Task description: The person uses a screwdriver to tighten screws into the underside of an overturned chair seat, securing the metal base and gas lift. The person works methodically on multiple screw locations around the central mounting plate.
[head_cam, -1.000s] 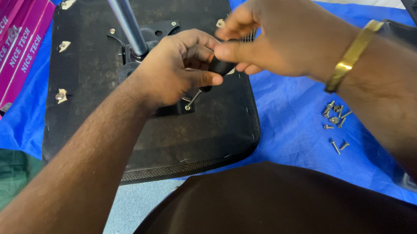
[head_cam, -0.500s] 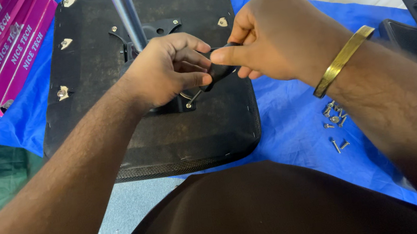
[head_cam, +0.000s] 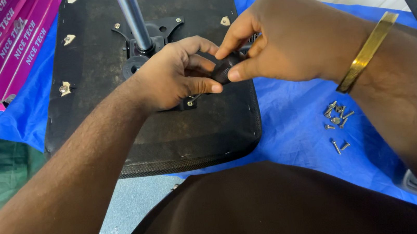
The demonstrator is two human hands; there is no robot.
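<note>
On the blue sheet [head_cam: 293, 123], both hands grip a black handle [head_cam: 221, 70] over the seat base [head_cam: 209, 127].

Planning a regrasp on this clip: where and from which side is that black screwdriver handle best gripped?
Grip the screwdriver handle around its thick black body, coming from the right and above, probably. Its shaft slants down-left to a screw at the metal bracket on the chair seat underside, and the left hand already covers the left side. The right hand pinches it.

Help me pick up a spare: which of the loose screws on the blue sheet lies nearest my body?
The screw at the lower left of the scatter, paired with another; the main cluster lies farther up the blue sheet.
</note>
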